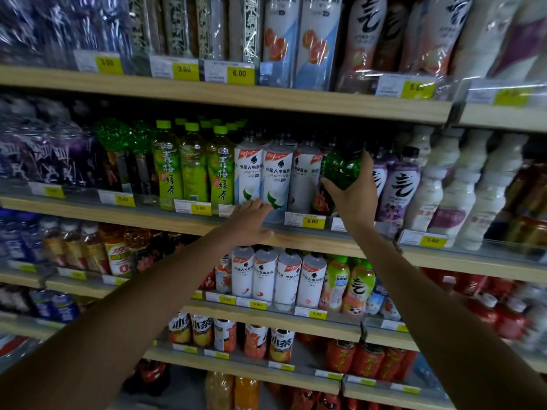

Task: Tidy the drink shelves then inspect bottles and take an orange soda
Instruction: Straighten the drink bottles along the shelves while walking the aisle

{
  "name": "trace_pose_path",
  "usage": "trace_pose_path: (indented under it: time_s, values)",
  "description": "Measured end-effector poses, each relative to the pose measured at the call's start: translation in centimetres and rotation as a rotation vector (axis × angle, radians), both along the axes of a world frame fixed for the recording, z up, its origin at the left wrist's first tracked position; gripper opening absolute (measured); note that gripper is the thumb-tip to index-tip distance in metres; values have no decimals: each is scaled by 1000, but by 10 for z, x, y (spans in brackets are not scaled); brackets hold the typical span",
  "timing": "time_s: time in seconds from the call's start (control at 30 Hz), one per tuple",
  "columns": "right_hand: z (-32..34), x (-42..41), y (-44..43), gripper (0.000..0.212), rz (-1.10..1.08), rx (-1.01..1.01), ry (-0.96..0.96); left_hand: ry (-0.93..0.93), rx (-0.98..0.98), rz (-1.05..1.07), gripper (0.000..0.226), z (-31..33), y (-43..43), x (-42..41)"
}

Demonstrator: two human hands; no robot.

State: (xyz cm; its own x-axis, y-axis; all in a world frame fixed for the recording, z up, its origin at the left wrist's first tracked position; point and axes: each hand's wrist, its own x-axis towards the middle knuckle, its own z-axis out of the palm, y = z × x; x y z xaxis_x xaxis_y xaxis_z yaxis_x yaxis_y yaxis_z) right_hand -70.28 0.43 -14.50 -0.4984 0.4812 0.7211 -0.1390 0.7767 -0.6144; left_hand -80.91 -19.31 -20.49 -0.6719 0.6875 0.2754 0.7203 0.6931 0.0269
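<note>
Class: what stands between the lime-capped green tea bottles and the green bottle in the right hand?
White bottles stand in a row beside the green bottle, in the head view.

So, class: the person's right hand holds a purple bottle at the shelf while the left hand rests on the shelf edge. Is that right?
No. The head view shows the right hand holding a green bottle, not a purple one. The left hand does rest on the shelf edge.

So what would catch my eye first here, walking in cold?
The right hand grips a dark green bottle at the middle shelf, between white bottles and purple bottles. The left hand rests flat on that shelf's wooden edge, just under the white bottles.
</note>
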Motion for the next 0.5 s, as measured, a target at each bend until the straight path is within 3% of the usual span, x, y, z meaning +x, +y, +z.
trace_pose_path:
  time_s: [0.17, 0.33, 0.5]
  values:
    - [15, 3, -32, 82, -85, 171, 100, 122, 83, -17, 61, -8, -41, -10]
    - [30, -14, -91, 82, -56, 155, 169, 219, 61, 85, 57, -9, -111, -41]
    - [23, -55, -178, 84, 47, 136, 88, 280, -13, 230, 64, -11, -208, -81]
